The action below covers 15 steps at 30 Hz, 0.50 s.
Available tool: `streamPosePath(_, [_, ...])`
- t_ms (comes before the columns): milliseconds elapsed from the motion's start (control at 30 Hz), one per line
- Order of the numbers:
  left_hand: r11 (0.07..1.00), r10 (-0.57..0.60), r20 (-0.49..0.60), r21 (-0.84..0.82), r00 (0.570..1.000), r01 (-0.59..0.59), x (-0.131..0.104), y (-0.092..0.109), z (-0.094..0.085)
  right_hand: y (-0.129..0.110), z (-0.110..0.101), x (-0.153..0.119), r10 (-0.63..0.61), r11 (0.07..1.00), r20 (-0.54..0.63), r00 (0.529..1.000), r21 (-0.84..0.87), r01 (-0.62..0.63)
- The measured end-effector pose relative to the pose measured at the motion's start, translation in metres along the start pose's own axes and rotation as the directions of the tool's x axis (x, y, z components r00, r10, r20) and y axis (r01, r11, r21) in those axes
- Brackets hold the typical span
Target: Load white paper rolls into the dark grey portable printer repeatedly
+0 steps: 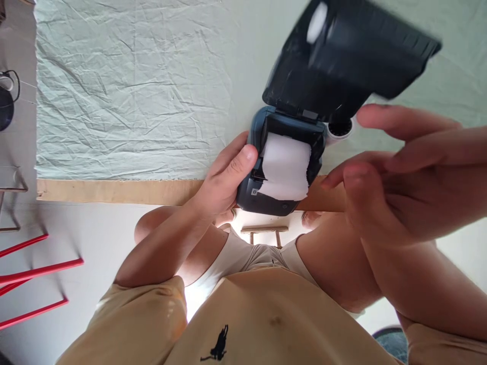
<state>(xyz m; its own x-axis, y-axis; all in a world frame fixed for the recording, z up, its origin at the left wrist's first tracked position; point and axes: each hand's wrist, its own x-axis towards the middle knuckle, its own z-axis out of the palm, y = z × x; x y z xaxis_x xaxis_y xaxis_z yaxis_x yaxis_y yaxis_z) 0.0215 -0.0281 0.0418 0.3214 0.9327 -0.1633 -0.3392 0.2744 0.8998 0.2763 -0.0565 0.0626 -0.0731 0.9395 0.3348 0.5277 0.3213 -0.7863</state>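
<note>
Head camera: a pale green cloth (pixel 144 91) covers the table, creased all over on the left side and smoother toward the right, and it stops just short of the bare wooden edge (pixel 114 190) that runs along the person's side. A small dark printer (pixel 262 200) is held over this near edge, its front end reaching past the wood toward the person. Its lid (pixel 342 61) stands swung open on the far side, slightly blurred, and white paper (pixel 287 165) lies in the open bay, a torn end coming over the front. The left hand (pixel 224 177) is clamped on the printer's left side, thumb on top. The right hand (pixel 403 167) is to the right of it, thumb and fingers apart, with nothing seen between them. Near its fingertips a white cylinder (pixel 342 136) with a dark inside shows beside the printer. On the pale floor (pixel 110 233) to the left, red bars (pixel 45 272) jut in from the border; above them are a thin metal frame (pixel 13 190), and a dark round object (pixel 4 109) with a black cable (pixel 17 83). Beneath the table, wooden rungs (pixel 262 229) appear between the person's legs.
</note>
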Motion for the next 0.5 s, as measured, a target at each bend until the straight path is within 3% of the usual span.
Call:
streamPosePath(67, [1.0,0.009,-0.005,0.017,1.0,-0.009,-0.001,0.002,0.001,-0.009,0.006,0.008,-0.04,0.996,-0.144,0.989,0.075,0.051])
streamPosePath(133, [0.999,-0.026,0.018,0.04,1.0,0.025,-0.002,0.008,0.002,-0.018,0.012,0.014,-0.088,0.994,-0.193,0.977,0.043,0.098])
streamPosePath(300, [0.993,-0.016,0.056,0.121,0.998,0.009,-0.003,0.013,0.001,-0.027,0.018,0.015,-0.325,0.905,-0.145,0.935,-0.334,0.262])
streamPosePath(500, [0.995,0.038,0.11,0.089,0.993,-0.048,0.002,0.005,-0.004,-0.036,0.008,0.013,-0.234,0.842,0.07,0.97,-0.484,0.238])
